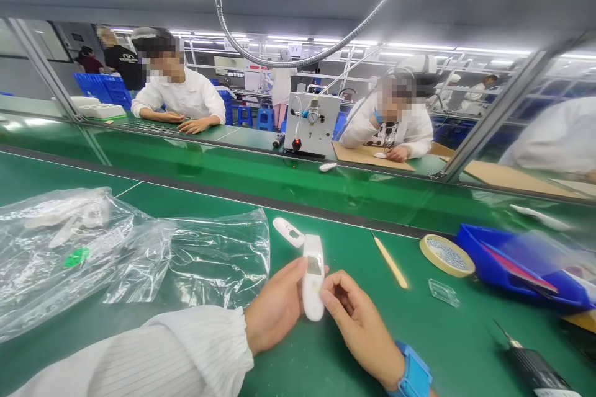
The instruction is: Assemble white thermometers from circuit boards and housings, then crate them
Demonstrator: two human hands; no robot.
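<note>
My left hand (pixel 277 304) is closed around a white handheld thermometer (pixel 313 307) with a small grey screen, held upright above the green bench. My right hand (pixel 356 316), with a blue band at the wrist, has its thumb and forefinger pinched at the thermometer's right edge. Whatever lies between those fingertips, if anything, is hidden. Just beyond the thermometer's top lies a white plastic cover (pixel 287 231) with a cut-out. To the left, a clear plastic bag (pixel 209 254) spreads over the bench, with white parts (pixel 77 220) inside its far end.
Right of my hands lie a yellow-handled pick tool (pixel 390 260), a tape roll (pixel 447 255), a small clear plastic piece (pixel 443 292), a blue bin (pixel 503 273) and a black electric screwdriver (pixel 535 369). A green conveyor (pixel 223 170) runs across. Co-workers sit beyond it.
</note>
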